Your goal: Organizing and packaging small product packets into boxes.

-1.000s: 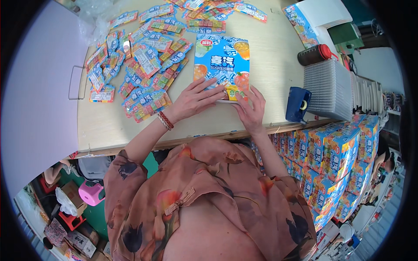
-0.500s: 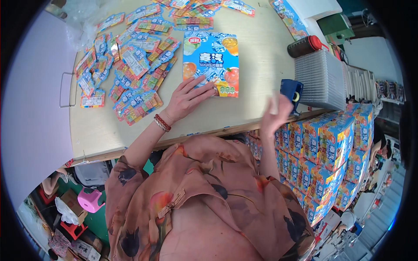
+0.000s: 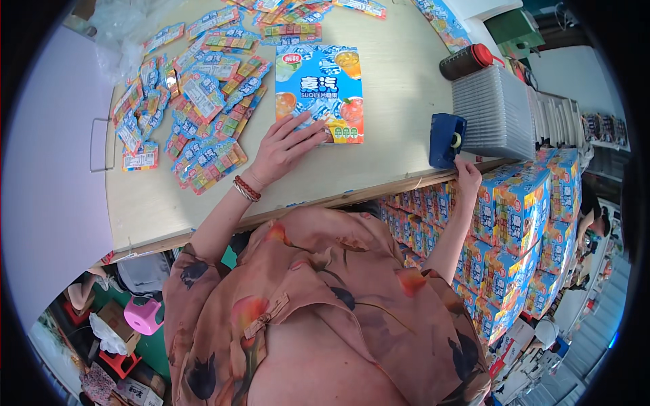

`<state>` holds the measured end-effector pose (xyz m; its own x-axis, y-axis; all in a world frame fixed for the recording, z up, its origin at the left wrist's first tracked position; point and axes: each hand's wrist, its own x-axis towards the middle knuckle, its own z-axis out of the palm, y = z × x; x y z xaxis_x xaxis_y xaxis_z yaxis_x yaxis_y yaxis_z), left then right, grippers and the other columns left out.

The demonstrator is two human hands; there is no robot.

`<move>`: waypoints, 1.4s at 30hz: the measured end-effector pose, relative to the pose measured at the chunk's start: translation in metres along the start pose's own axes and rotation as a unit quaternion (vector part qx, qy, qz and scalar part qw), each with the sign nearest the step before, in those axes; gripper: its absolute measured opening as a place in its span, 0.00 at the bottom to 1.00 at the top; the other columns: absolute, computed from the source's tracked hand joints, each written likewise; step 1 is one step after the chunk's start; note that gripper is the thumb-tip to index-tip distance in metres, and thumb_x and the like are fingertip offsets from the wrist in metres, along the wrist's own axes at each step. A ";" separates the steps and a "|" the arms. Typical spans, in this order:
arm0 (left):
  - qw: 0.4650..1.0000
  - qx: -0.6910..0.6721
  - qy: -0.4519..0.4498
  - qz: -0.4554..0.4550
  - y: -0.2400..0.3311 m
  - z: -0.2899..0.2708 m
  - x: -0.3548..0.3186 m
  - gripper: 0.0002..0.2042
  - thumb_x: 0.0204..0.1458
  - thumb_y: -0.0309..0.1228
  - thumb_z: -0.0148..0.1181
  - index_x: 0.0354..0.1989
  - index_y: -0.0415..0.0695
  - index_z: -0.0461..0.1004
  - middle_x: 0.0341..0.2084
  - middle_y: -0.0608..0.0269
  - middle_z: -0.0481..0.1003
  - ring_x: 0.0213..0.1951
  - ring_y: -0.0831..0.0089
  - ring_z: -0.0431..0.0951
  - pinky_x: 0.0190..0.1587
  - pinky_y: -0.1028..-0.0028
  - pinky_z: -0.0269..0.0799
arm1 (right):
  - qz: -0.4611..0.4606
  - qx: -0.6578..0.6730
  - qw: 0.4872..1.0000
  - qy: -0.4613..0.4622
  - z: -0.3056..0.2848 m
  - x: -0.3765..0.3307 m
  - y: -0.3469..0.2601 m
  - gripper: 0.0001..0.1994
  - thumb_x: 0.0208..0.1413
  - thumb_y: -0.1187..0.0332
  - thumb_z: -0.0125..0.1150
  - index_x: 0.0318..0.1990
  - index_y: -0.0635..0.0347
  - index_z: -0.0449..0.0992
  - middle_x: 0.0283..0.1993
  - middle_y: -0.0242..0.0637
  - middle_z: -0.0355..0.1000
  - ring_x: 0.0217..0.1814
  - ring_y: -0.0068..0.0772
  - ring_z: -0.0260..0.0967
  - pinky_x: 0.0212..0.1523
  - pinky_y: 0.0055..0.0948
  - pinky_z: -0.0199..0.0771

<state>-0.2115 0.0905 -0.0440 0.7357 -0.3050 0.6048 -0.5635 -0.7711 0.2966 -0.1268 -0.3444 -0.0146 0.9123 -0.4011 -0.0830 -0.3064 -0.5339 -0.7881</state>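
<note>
Head view: left hand (image 3: 284, 147) flat, fingers spread, pressing blue box (image 3: 319, 91) onto desk (image 3: 399, 101). Right hand (image 3: 467, 172) reaching blue tape dispenser (image 3: 446, 140) right of box; grip unclear. Risk: dispenser near desk edge, likely knocked off by nudge.

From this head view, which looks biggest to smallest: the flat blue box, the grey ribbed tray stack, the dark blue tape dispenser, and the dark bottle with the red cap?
1. Grey ribbed tray stack
2. Flat blue box, close to it, so that order is unsure
3. Dark blue tape dispenser
4. Dark bottle with red cap, about alike; fisheye bending makes ranking these unsure
</note>
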 end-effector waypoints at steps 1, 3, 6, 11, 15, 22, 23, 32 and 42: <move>1.000 0.001 -0.001 0.000 0.000 0.000 0.000 0.22 0.47 0.24 0.59 0.53 0.55 0.73 0.56 0.74 0.70 0.59 0.67 0.68 0.59 0.67 0.62 | 0.036 0.102 0.994 -0.034 -0.002 0.000 0.000 0.10 0.56 0.65 0.62 0.32 0.65 0.79 0.25 0.30 0.72 0.26 0.20 0.63 0.27 0.26 0.63; 1.000 0.001 -0.003 0.000 -0.001 -0.001 0.001 0.22 0.47 0.24 0.59 0.53 0.55 0.73 0.56 0.74 0.70 0.59 0.67 0.68 0.59 0.67 0.62 | 0.024 0.180 0.983 -0.013 -0.004 -0.011 -0.008 0.09 0.57 0.66 0.61 0.32 0.63 0.77 0.25 0.28 0.71 0.27 0.18 0.62 0.27 0.22 0.62; 1.000 0.000 -0.005 -0.002 -0.001 0.001 -0.001 0.22 0.47 0.25 0.59 0.53 0.56 0.73 0.56 0.74 0.70 0.59 0.67 0.68 0.60 0.67 0.62 | 0.000 0.248 0.968 0.032 -0.008 -0.030 -0.006 0.07 0.58 0.67 0.60 0.31 0.60 0.74 0.25 0.26 0.69 0.26 0.16 0.62 0.26 0.18 0.61; 1.000 -0.006 -0.007 -0.006 -0.002 0.000 -0.001 0.22 0.47 0.25 0.60 0.53 0.57 0.73 0.56 0.74 0.70 0.59 0.68 0.68 0.60 0.66 0.62 | 0.031 0.322 0.946 -0.001 0.000 -0.055 0.032 0.04 0.60 0.72 0.55 0.34 0.60 0.69 0.23 0.31 0.65 0.21 0.21 0.60 0.21 0.21 0.62; 1.000 0.000 -0.005 -0.007 0.000 0.000 0.000 0.22 0.47 0.24 0.60 0.53 0.57 0.73 0.55 0.74 0.70 0.59 0.68 0.68 0.60 0.66 0.62 | 0.108 0.400 0.910 0.002 0.036 -0.060 0.034 0.05 0.61 0.73 0.53 0.33 0.61 0.67 0.22 0.31 0.63 0.20 0.22 0.58 0.20 0.22 0.60; 1.000 -0.006 0.009 -0.027 0.009 0.008 -0.002 0.23 0.45 0.24 0.60 0.53 0.55 0.72 0.55 0.72 0.70 0.59 0.68 0.68 0.59 0.66 0.62 | 0.047 0.396 0.896 -0.193 0.061 -0.117 -0.045 0.05 0.61 0.71 0.53 0.33 0.61 0.70 0.18 0.29 0.61 0.14 0.19 0.55 0.14 0.20 0.55; 0.999 -0.004 0.016 -0.032 0.011 0.012 -0.001 0.23 0.45 0.24 0.60 0.53 0.55 0.72 0.55 0.72 0.70 0.59 0.68 0.68 0.59 0.66 0.62 | 0.055 0.392 0.884 -0.250 0.069 -0.131 -0.072 0.04 0.61 0.72 0.52 0.34 0.60 0.70 0.19 0.28 0.62 0.14 0.18 0.55 0.14 0.18 0.55; 0.998 0.006 -0.036 -0.044 0.024 0.008 0.011 0.25 0.48 0.27 0.58 0.57 0.54 0.67 0.53 0.66 0.69 0.58 0.65 0.68 0.57 0.67 0.62 | 0.128 0.352 0.868 -0.327 0.161 -0.170 -0.111 0.08 0.62 0.66 0.54 0.36 0.64 0.70 0.27 0.37 0.72 0.21 0.26 0.70 0.23 0.24 0.74; 0.997 -0.035 -0.020 -0.067 0.028 -0.002 0.026 0.19 0.47 0.35 0.63 0.50 0.53 0.73 0.48 0.65 0.70 0.54 0.66 0.70 0.47 0.68 0.64 | 0.026 0.373 0.871 -0.319 0.185 -0.165 -0.071 0.07 0.63 0.71 0.50 0.42 0.67 0.70 0.32 0.37 0.74 0.32 0.26 0.74 0.36 0.23 0.76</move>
<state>-0.2089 0.0625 -0.0189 0.8196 -0.2256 0.5267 -0.4830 -0.7664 0.4235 -0.2053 -0.1026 -0.0576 0.9404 0.2121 -0.2658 -0.3080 0.1997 -0.9302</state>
